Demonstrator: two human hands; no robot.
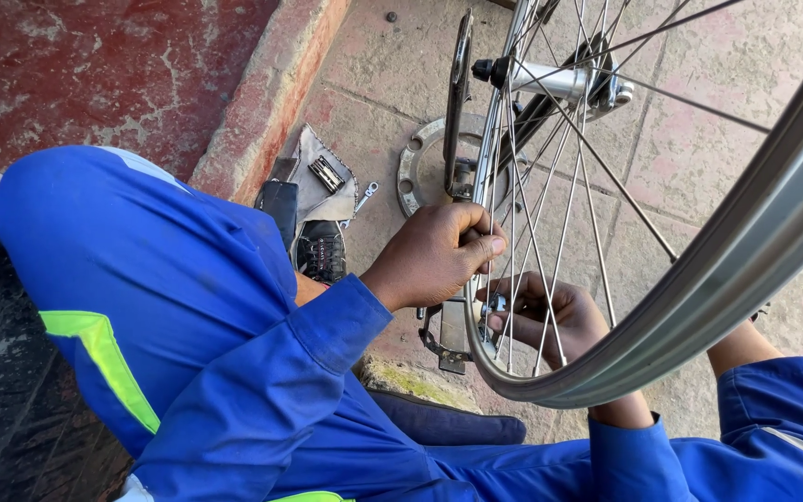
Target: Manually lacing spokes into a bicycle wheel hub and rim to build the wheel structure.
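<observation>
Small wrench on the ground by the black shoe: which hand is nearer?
Left. The left hand grips the wheel rim just right of the wrench; the right hand sits farther, behind the spokes.

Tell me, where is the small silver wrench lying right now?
In the head view, the small silver wrench lies on the paved ground, left of the bicycle wheel, between the grey cloth and the round metal disc.

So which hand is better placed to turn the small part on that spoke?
Probably the right hand: it sits among the spokes with its fingers on a small metal piece. The left hand grips the wheel rim, steadying it.
</observation>
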